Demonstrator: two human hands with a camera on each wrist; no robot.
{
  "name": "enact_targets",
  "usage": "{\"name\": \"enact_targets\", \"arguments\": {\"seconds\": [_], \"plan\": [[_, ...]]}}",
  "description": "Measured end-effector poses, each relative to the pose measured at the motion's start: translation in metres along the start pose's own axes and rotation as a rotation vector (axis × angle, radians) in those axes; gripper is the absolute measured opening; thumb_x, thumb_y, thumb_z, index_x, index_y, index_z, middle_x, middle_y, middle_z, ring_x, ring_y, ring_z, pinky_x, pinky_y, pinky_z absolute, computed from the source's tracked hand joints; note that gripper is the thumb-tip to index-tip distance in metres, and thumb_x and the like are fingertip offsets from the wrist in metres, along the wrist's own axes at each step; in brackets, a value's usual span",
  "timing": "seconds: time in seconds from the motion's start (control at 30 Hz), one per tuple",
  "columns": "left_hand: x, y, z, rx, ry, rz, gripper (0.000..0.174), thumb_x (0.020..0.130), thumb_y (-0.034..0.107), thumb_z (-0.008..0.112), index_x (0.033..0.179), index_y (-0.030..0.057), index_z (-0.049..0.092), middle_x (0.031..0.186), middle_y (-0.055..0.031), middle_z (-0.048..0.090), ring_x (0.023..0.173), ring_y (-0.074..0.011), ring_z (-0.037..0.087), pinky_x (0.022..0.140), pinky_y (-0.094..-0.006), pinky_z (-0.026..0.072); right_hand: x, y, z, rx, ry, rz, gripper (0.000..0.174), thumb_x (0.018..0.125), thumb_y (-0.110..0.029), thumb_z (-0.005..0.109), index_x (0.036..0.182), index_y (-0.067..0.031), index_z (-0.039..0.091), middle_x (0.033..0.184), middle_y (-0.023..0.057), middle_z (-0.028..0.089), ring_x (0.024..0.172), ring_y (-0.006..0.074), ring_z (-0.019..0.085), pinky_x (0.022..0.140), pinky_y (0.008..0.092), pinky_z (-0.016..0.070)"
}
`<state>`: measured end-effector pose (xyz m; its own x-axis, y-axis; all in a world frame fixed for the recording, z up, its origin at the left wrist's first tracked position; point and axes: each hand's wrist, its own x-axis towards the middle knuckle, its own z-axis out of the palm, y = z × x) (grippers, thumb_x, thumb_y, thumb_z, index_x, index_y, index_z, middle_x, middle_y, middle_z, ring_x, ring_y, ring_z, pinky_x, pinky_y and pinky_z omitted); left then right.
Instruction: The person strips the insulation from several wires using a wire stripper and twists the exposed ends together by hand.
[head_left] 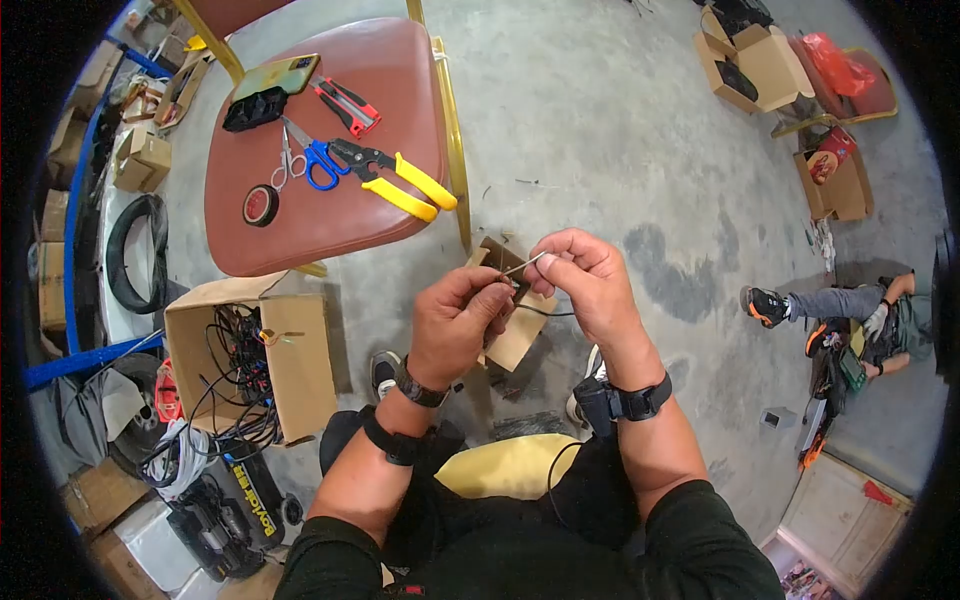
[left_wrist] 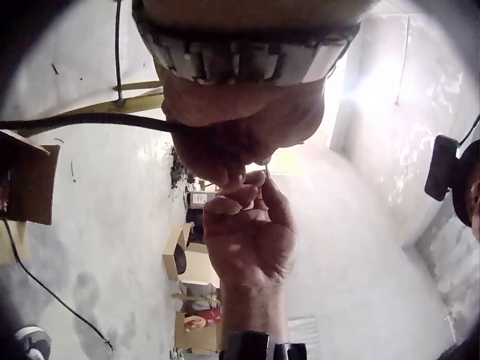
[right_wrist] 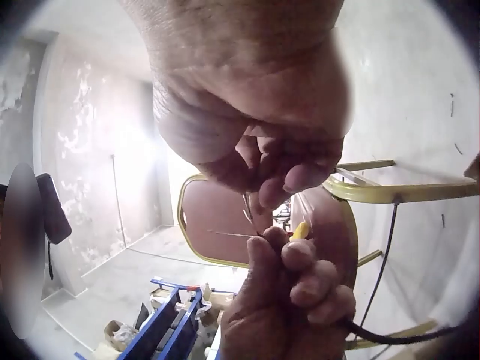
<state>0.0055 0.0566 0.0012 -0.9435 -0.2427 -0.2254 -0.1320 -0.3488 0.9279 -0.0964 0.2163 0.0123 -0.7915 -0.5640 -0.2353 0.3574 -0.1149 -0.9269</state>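
Note:
My left hand (head_left: 458,318) pinches the end of a black cable (right_wrist: 401,337), whose length trails away from the fist. Thin stripped wires (right_wrist: 229,235) stick out past the left thumb in the right wrist view. My right hand (head_left: 590,285) meets it from the other side, thumb and forefinger pinching one thin wire (head_left: 525,265) that spans the short gap between the hands. On the chair seat (head_left: 340,225) lie yellow-handled wire strippers (head_left: 400,197), blue scissors (head_left: 317,153), small silver scissors (head_left: 288,165), a roll of black tape (head_left: 260,205) and a red utility knife (head_left: 350,107).
Below my hands stands an open cardboard box (head_left: 520,345). A larger box (head_left: 303,370) full of black cables is at the left, beside blue shelving (head_left: 72,250). A phone (head_left: 280,75) rests at the seat's back. Another person (head_left: 895,330) is at the far right.

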Motion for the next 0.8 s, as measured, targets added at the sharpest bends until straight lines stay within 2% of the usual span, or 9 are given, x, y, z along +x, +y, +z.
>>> {"name": "enact_targets", "arguments": {"seconds": [0.13, 0.23, 0.33, 0.53, 0.8], "plan": [[0.0, 0.003, 0.001, 0.203, 0.026, 0.139, 0.01, 0.091, 0.006, 0.067, 0.097, -0.0011, 0.067, 0.078, -0.0036, 0.067, 0.063, -0.0076, 0.059, 0.057, -0.021, 0.0486, 0.0, -0.005, -0.001, -0.033, 0.012, 0.007, 0.013, 0.09, -0.008, 0.062, 0.1, 0.0, 0.065, 0.085, 0.0056, 0.069, 0.074, 0.0099, 0.062, 0.068, 0.0246, 0.0508], [0.004, -0.002, -0.005, 0.385, -0.013, 0.314, 0.01, 0.087, 0.003, 0.07, 0.096, -0.0005, 0.068, 0.078, -0.0046, 0.067, 0.065, -0.0093, 0.061, 0.059, -0.0235, 0.0489, 0.0, -0.008, -0.001, -0.054, 0.025, 0.013, 0.012, 0.09, -0.007, 0.062, 0.099, 0.0003, 0.065, 0.083, 0.0046, 0.068, 0.072, 0.0094, 0.061, 0.066, 0.0241, 0.0497], [0.007, 0.004, -0.007, 0.575, -0.024, 0.495, 0.012, 0.084, 0.001, 0.071, 0.096, 0.0011, 0.068, 0.079, -0.0074, 0.067, 0.068, -0.0141, 0.063, 0.061, -0.0273, 0.0496, 0.001, -0.01, -0.001, -0.097, 0.024, 0.005, 0.011, 0.089, -0.006, 0.062, 0.096, 0.0005, 0.065, 0.081, 0.0033, 0.067, 0.07, 0.0086, 0.059, 0.065, 0.0237, 0.0486], [0.011, 0.012, -0.009, 0.67, -0.019, 0.604, 0.015, 0.081, -0.002, 0.072, 0.094, 0.0022, 0.067, 0.079, -0.0116, 0.067, 0.068, -0.0235, 0.065, 0.062, -0.0307, 0.0502, 0.001, -0.012, 0.0, -0.156, 0.034, -0.01, 0.009, 0.087, -0.005, 0.061, 0.093, 0.0009, 0.065, 0.078, 0.002, 0.066, 0.069, 0.0077, 0.058, 0.064, 0.0234, 0.048], [0.013, 0.01, -0.012, 0.795, -0.009, 0.67, 0.017, 0.079, -0.001, 0.073, 0.093, 0.0028, 0.065, 0.078, -0.0131, 0.066, 0.067, -0.0282, 0.065, 0.059, -0.0336, 0.0504, 0.001, -0.011, 0.003, -0.213, 0.057, -0.021, 0.009, 0.087, -0.004, 0.06, 0.092, 0.0008, 0.065, 0.076, 0.0014, 0.065, 0.068, 0.0069, 0.058, 0.063, 0.023, 0.0477]]}}
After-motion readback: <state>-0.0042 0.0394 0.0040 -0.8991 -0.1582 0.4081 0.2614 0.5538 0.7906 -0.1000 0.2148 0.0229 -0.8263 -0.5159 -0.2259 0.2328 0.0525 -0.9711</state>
